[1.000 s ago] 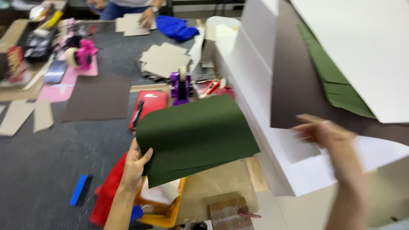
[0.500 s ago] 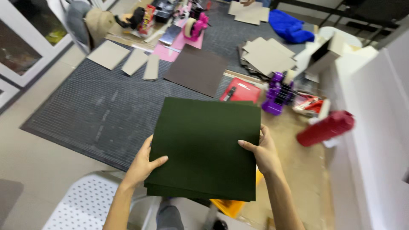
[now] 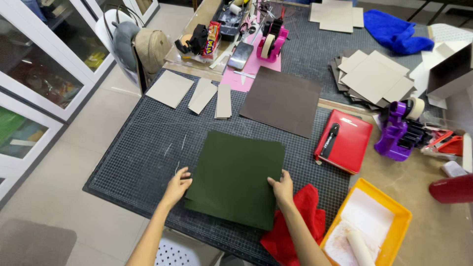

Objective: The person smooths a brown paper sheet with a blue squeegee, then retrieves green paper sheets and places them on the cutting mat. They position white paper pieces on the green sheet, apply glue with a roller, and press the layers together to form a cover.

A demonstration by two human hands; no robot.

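Your left hand [image 3: 176,185] and right hand [image 3: 283,187] press loosely curled fingers [image 3: 183,172] on the side edges of the dark green sheet [image 3: 235,177] lying flat on the cutting mat [image 3: 148,148], bare mat left of it, red cloth [image 3: 295,224] touching its right corner.

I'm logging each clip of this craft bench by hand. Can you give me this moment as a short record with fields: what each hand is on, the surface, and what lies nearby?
left hand: left hand rests on the left edge of the dark green square paper sheet
right hand: right hand presses the sheet's right edge
sheet: lies flat on the black gridded cutting mat
near right hand: crumpled red cloth, orange tray with a white roller
beyond sheet: brown square sheet, flat red case, purple tape dispenser
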